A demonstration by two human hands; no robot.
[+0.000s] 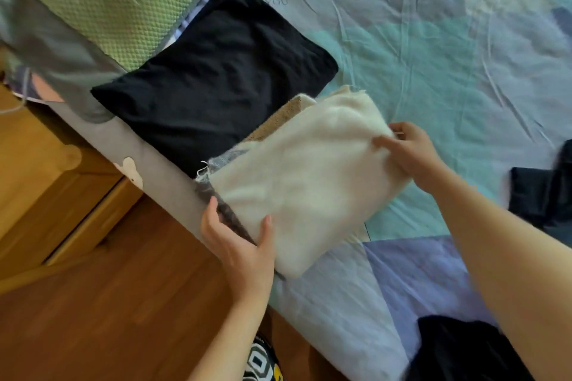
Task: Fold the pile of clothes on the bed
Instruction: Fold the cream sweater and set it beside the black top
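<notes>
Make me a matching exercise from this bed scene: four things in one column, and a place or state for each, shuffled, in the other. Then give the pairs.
Things:
1. cream folded cloth
2. black folded garment
3. green pillow
4. dark clothes

Places or states:
A. lies flat on the bedsheet, beside the pillow
B. at the right edge of the view, not yet folded
C. held at both ends by the left hand and right hand
D. at the head of the bed, top left

Pairs: 1-C, 2-A, 3-D, 4-B
</notes>
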